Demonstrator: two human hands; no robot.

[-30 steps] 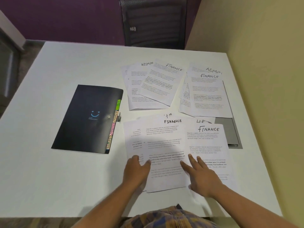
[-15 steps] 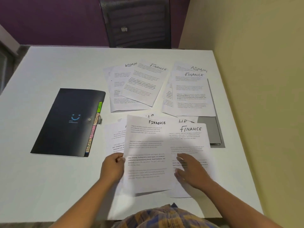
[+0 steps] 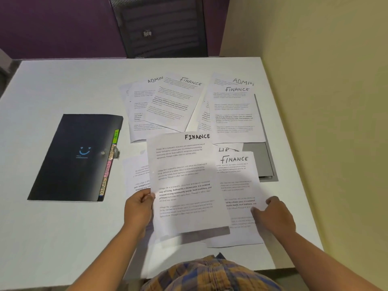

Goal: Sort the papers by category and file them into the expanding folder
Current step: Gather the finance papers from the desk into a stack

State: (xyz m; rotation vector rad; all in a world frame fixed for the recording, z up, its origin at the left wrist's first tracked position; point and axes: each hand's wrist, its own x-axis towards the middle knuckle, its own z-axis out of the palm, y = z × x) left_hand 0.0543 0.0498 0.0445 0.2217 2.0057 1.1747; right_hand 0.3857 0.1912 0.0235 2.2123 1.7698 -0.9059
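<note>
Now left hand (image 3: 138, 208) pinches a thin lifted sheet (image 3: 184, 181); right hand (image 3: 273, 217), grip slack, rests on flat paper (image 3: 237, 185).

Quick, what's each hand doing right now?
Left hand: grips the lifted FINANCE sheet.
Right hand: loose, resting on the other FINANCE sheet, holding nothing.

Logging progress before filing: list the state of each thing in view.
folder: closed, flat on table.
lifted sheet: FINANCE, raised, gripped at its left edge.
left hand: grips lifted sheet.
flat sheet: FINANCE, lying flat.
right hand: rests on flat sheet.
</note>
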